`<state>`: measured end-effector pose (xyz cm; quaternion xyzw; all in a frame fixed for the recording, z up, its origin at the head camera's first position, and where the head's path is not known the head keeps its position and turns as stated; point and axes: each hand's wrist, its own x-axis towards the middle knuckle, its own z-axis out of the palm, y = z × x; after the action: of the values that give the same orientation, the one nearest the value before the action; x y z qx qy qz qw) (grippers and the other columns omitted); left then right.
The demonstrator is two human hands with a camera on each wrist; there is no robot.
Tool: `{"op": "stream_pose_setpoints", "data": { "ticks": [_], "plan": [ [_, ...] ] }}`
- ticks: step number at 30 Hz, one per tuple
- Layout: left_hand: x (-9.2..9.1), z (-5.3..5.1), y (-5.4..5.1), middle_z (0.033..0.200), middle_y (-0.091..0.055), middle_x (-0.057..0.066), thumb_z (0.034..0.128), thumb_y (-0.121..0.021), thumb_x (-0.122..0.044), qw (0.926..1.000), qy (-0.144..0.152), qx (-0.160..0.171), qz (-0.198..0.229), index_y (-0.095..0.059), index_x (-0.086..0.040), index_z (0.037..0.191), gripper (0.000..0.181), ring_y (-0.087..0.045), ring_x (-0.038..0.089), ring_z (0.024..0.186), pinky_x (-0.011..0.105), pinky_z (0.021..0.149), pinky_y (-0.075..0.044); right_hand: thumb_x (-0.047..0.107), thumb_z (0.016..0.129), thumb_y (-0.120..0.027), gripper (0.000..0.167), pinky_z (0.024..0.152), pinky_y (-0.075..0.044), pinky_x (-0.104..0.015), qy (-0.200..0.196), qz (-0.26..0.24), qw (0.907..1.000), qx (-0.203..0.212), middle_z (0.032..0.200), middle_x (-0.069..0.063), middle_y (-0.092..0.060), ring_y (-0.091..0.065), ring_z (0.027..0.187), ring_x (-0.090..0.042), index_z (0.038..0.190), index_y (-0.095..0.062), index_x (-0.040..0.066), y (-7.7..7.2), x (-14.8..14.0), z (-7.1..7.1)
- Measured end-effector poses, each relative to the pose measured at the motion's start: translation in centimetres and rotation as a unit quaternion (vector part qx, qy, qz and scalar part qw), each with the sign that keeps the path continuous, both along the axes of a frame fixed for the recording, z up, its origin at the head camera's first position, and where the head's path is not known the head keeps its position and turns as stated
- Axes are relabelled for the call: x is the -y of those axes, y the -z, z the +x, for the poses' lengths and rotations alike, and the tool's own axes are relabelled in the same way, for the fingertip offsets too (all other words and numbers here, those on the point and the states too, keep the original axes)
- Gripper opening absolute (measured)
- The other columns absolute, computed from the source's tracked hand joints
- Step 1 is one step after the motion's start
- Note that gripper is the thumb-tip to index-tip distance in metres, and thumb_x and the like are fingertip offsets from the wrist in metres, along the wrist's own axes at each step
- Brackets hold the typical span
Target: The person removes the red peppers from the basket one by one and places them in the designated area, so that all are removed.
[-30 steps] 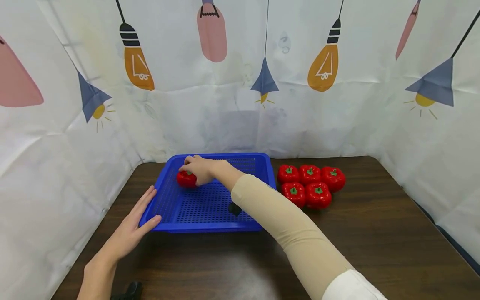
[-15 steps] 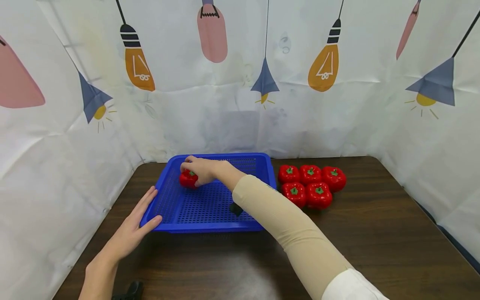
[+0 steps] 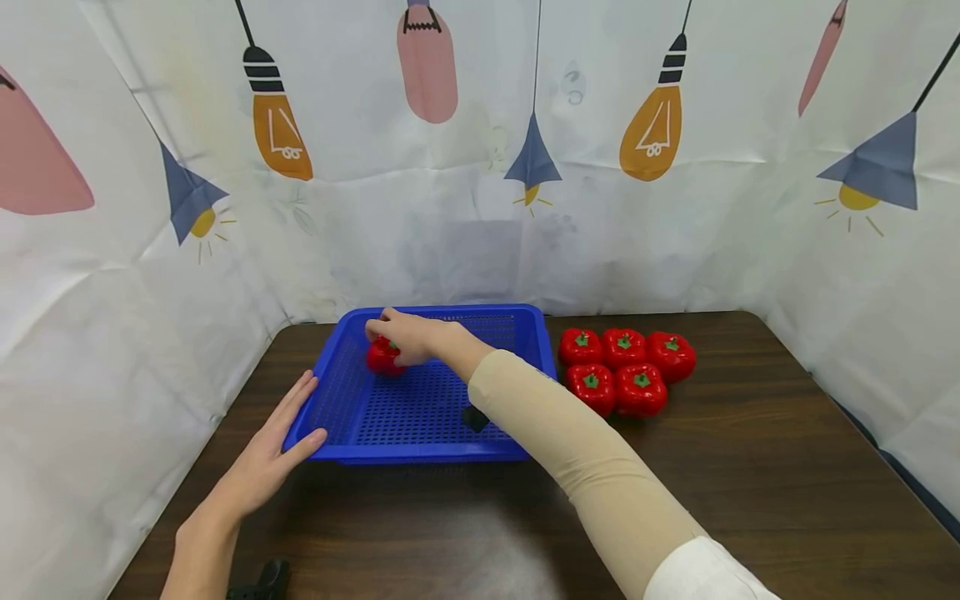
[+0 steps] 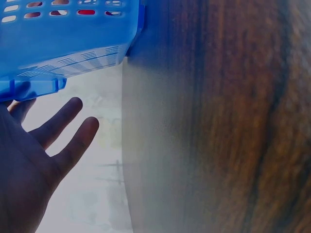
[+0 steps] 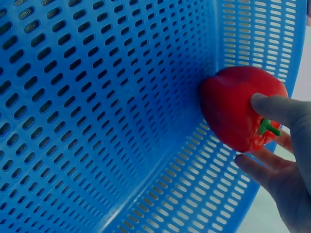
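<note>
My right hand (image 3: 408, 335) grips a red bell pepper (image 3: 382, 358) at the far left of a blue perforated plastic basket (image 3: 431, 454). In the right wrist view the thumb lies on the side of the bell pepper (image 5: 238, 107), near its green stem, and the other fingertips show on the opposite side. The pepper is close to the basket's corner; whether it bears on the floor I cannot tell. My left hand (image 3: 258, 467) lies along the basket's left rim with fingers straight and thumb spread near the front corner. The left wrist view shows that hand (image 4: 29, 165) under the rim.
Several red bell peppers (image 3: 622, 375) stand in two rows on the dark wooden table (image 3: 750, 467), right of the basket. A small black object (image 3: 475, 418) shows at my right wrist, another black piece (image 3: 262, 579) by the left one. A printed white curtain (image 3: 465, 250) surrounds the table.
My right hand and the bell pepper in it have shifted slightly to the right inside the basket. My left hand stays at the rim. The whole view has drifted a little.
</note>
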<state>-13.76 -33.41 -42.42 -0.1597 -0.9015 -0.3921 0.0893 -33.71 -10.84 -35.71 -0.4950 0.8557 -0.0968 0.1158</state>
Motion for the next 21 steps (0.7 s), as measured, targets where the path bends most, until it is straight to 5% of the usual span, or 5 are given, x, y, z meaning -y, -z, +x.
{"op": "stream_pose_setpoints", "data": {
  "ticks": [9, 16, 21],
  "plan": [
    [0.0, -0.2, 0.0, 0.171, -0.009, 0.000, 0.1039, -0.059, -0.017, 1.0000, -0.005, 0.002, -0.005, -0.021, -0.021, 0.166, 0.073, -0.009, 0.010, 0.153, 0.017, 0.111, -0.012, 0.001, 0.096, -0.065, 0.039, 0.077, -0.045, -0.024, -0.010, 0.015, 0.9998, 0.000, 0.128, -0.005, -0.043, -0.051, 0.100, -0.015, 0.129, -0.052, 0.017, -0.6, -1.1, 0.1],
    [0.0, -0.3, -0.1, 0.171, -0.012, 0.006, 0.1024, -0.062, -0.015, 0.9999, -0.002, -0.011, -0.004, -0.023, -0.019, 0.165, 0.074, -0.012, 0.030, 0.154, 0.011, 0.107, -0.013, 0.000, 0.096, -0.062, 0.046, 0.078, -0.047, -0.025, -0.022, 0.054, 0.9982, -0.009, 0.128, -0.004, -0.047, -0.049, 0.105, -0.015, 0.138, -0.055, 0.017, -1.2, -2.3, 0.3],
    [0.1, -0.1, -0.1, 0.171, -0.010, 0.000, 0.1029, -0.061, -0.015, 0.9999, -0.005, -0.007, -0.005, -0.022, -0.021, 0.166, 0.074, -0.010, 0.015, 0.154, 0.012, 0.108, -0.013, -0.001, 0.095, -0.060, 0.047, 0.074, -0.046, -0.025, -0.033, 0.096, 0.9947, -0.014, 0.129, -0.003, -0.047, -0.047, 0.106, -0.016, 0.138, -0.055, 0.019, -1.9, -3.1, 0.8]
  ]
}}
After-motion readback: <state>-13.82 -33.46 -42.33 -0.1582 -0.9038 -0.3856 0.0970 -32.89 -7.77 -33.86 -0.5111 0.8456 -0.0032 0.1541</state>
